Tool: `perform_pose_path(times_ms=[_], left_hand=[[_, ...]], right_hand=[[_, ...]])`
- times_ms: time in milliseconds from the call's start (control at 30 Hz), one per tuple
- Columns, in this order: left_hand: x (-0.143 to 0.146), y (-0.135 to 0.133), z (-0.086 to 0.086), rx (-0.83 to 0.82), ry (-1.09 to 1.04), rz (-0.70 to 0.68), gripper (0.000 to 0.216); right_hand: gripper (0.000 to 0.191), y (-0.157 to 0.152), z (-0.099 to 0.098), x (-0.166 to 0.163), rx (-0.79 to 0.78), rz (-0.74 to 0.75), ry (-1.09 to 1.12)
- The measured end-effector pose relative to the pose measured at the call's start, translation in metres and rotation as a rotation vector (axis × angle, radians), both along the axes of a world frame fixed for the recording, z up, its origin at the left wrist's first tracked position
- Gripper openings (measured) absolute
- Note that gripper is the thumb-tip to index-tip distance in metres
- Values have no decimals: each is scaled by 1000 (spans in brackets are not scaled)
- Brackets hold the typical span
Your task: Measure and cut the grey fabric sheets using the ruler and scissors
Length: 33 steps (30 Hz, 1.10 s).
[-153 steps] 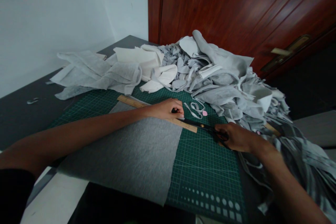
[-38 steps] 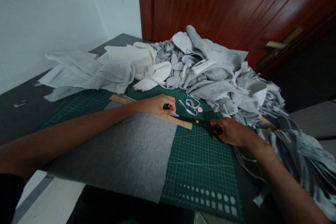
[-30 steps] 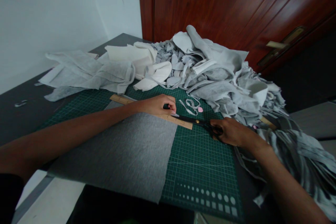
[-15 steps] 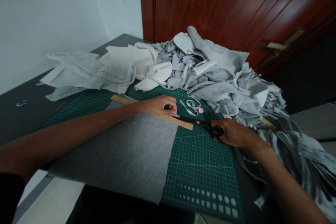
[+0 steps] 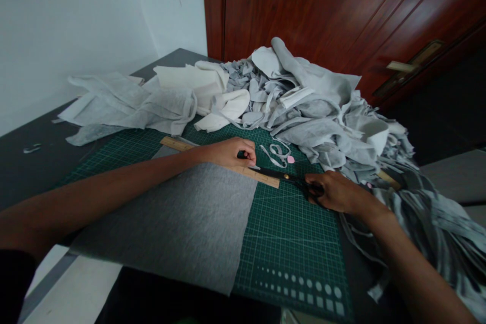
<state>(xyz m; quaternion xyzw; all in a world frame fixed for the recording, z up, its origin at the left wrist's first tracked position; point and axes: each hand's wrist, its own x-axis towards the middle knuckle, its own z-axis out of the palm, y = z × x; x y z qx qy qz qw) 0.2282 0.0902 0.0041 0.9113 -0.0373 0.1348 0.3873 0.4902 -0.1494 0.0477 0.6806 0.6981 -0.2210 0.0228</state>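
Note:
A grey felt sheet (image 5: 178,217) lies flat on a green cutting mat (image 5: 296,243). Along its far edge runs a wooden ruler (image 5: 261,178). My left hand (image 5: 230,152) rests on the ruler and the sheet's far edge, fingers curled around a small dark thing I cannot make out. My right hand (image 5: 332,191) grips the handles of black scissors (image 5: 284,177), whose blades point left along the ruler toward my left hand.
A large heap of grey and white fabric scraps (image 5: 304,106) covers the back and right of the mat. A thin loop of fabric strip (image 5: 277,154) and a small pink bit (image 5: 290,159) lie behind the ruler. A brown wooden door (image 5: 341,15) stands behind.
Hardly anything differs over the last second; both hands stay in place with the scissors along the ruler. The view has shifted slightly since five seconds ago.

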Motion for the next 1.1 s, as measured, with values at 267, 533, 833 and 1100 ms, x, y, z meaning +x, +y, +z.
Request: perform_pose_path(times_ms=[267,533,833,1100], left_hand=[[0,0,0,-9,3,13,14],[1,0,-2,-15,-9,4,14],[0,0,0,-19,12,14,14],[1,0,0,-25,3,11,15]], right_hand=[[15,0,3,-3,-7,-11,-18],[16,0,2,-2,4,-9,-8],[13,0,0,0,4,-1,-16],[13,-1,1,-1,6,3,-40]])
